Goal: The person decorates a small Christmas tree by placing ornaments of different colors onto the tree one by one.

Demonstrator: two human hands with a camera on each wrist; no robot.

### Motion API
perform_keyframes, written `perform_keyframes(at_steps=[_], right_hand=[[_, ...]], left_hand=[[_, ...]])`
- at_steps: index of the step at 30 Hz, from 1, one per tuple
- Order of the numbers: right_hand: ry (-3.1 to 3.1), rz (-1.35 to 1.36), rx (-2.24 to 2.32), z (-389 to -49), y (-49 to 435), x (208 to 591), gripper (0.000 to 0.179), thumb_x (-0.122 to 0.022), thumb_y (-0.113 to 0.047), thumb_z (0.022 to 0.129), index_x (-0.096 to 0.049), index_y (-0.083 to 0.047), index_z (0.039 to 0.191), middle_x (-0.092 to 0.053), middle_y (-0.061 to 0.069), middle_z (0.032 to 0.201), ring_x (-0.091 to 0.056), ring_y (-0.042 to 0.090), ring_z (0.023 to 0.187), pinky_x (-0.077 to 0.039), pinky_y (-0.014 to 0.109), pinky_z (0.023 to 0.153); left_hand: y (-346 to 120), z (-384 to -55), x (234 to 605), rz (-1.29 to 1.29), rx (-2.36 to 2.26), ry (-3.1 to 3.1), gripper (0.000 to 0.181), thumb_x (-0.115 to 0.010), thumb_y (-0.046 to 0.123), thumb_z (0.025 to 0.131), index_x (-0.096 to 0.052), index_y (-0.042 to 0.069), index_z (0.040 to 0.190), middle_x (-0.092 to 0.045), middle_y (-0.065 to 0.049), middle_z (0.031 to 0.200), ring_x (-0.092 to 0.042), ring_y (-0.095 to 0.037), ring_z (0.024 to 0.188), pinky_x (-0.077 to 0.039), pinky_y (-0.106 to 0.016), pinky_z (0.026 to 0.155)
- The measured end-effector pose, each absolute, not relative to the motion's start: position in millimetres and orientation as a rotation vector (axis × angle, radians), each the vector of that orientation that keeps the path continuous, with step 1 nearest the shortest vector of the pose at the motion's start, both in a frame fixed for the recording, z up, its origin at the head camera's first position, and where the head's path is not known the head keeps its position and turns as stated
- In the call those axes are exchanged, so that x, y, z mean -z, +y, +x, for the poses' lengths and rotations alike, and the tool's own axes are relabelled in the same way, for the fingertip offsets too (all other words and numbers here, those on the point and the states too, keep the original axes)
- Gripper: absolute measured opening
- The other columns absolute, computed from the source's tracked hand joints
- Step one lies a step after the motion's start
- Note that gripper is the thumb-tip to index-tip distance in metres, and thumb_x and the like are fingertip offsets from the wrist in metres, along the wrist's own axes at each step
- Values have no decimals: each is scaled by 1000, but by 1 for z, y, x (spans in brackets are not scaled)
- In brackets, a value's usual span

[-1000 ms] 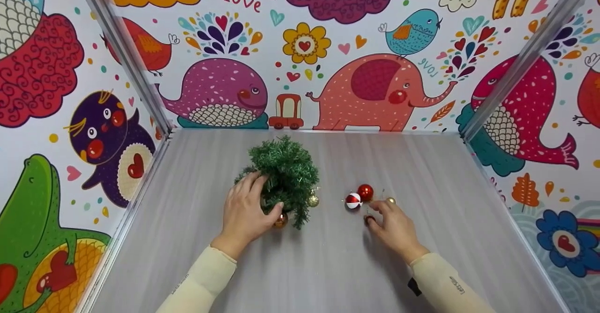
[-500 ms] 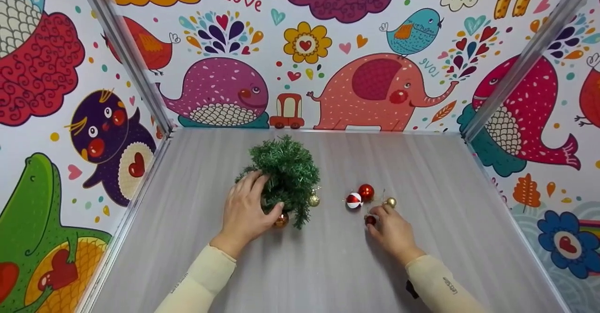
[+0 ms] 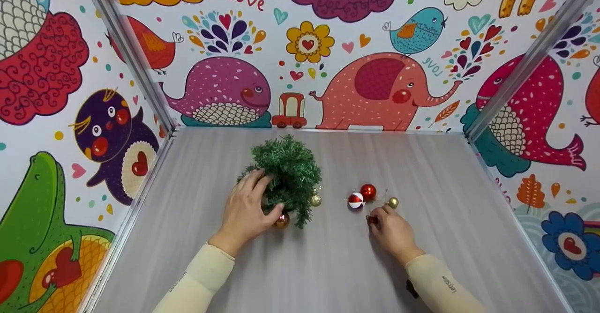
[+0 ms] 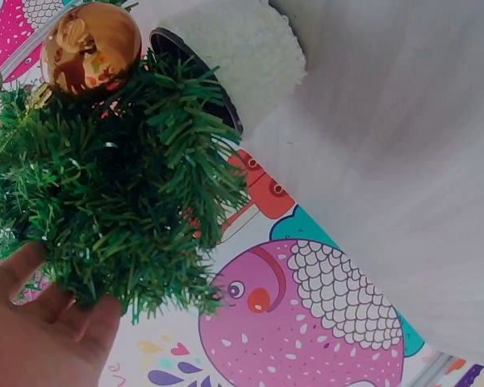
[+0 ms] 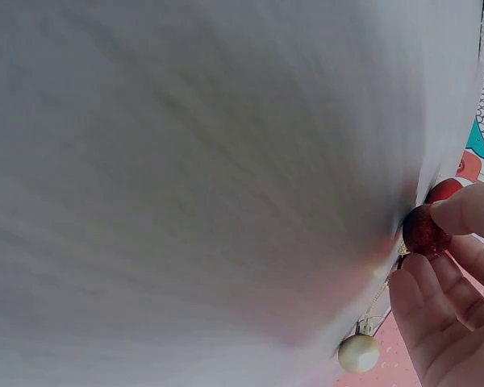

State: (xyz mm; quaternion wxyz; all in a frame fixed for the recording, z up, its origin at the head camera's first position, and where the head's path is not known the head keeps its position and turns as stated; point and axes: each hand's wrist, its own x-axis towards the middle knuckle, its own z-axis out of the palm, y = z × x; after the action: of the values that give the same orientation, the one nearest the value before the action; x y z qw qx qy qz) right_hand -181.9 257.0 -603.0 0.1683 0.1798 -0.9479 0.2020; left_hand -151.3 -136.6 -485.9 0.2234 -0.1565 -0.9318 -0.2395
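My left hand (image 3: 246,205) holds a small artificial Christmas tree (image 3: 289,160), its fingers and thumb spread round the green branches. A shiny copper bauble (image 4: 93,48) hangs near the tree's white base (image 4: 242,68), and a gold bauble (image 3: 316,200) hangs on the right side. To the right of the tree, my right hand (image 3: 393,232) is low over the table. Its thumb and fingers pinch a dark red glittery bauble (image 5: 423,232), partly covered by the fingers in the head view.
Just beyond the right hand lie a shiny red bauble (image 3: 368,191), a red-and-white bauble (image 3: 356,200) and a small gold bauble (image 3: 393,203). The grey table (image 3: 328,266) is bounded by walls printed with cartoon animals (image 3: 375,97) and by metal corner posts (image 3: 508,64).
My right hand has drawn back slightly from the small gold bauble, and its fingers have closed round the dark red bauble. My left hand stays on the tree.
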Motion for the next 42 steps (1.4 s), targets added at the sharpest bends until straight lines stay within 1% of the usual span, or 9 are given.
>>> perform_keyframes(at_steps=[5,10,14,18,25,30,35,42], right_hand=[[-2710,514,-575,-182,256,604,21,-81,-6,76,-67,-10,93,-59,0,89,-61,19,70,-53,41,62],[-2714,516,-575,-182,256,605,22,-81,-6,77,-66,-10,92,-60,1,90,-61,18,71,-53,40,63],[-2712,520,-580,-182,256,605,22,-81,-6,77,-66,-10,92,-59,1,90,-61,18,71,-53,41,62],[-2711,520,-579,-182,256,605,22,-80,-6,76,-66,-10,92,-60,1,90,-62,19,71,-53,41,63],[-2702,520,-569,-183,256,605,22,-80,-5,75,-67,-10,91,-60,0,88,-61,18,70,-53,39,63],[-2702,518,-566,-184,257,605,22,-80,-4,75,-67,-9,92,-60,1,89,-62,19,72,-53,39,64],[-2699,527,-567,-184,258,604,23,-80,-4,75,-67,-9,93,-60,2,90,-62,19,72,-54,40,63],[-2687,536,-564,-185,258,603,22,-79,-4,76,-66,-7,94,-61,4,91,-63,22,73,-54,41,63]], left_hand=[[-138,-151,486,-504,618,-2546,63,-71,43,83,-60,9,135,-50,-15,144,-44,-36,133,-37,-55,106],[-139,-152,486,-560,559,-2519,61,-69,44,83,-62,8,132,-51,-17,141,-47,-37,130,-36,-53,107],[-141,-153,485,-563,527,-2539,58,-68,44,83,-64,10,130,-53,-15,141,-50,-35,127,-36,-50,107],[-144,-154,484,-562,504,-2571,57,-68,43,82,-64,12,130,-53,-14,141,-51,-35,126,-37,-50,106],[-148,-156,482,-599,524,-2549,55,-71,37,80,-65,12,129,-56,-13,137,-53,-35,123,-40,-51,102],[-151,-157,479,-616,520,-2580,56,-70,37,81,-64,13,131,-56,-13,138,-51,-35,126,-38,-52,104],[-153,-157,477,-625,540,-2598,57,-70,31,80,-63,13,133,-54,-12,140,-50,-35,128,-36,-52,106],[-156,-157,475,-645,564,-2580,56,-69,28,78,-63,13,132,-54,-13,140,-50,-36,128,-38,-55,104]])
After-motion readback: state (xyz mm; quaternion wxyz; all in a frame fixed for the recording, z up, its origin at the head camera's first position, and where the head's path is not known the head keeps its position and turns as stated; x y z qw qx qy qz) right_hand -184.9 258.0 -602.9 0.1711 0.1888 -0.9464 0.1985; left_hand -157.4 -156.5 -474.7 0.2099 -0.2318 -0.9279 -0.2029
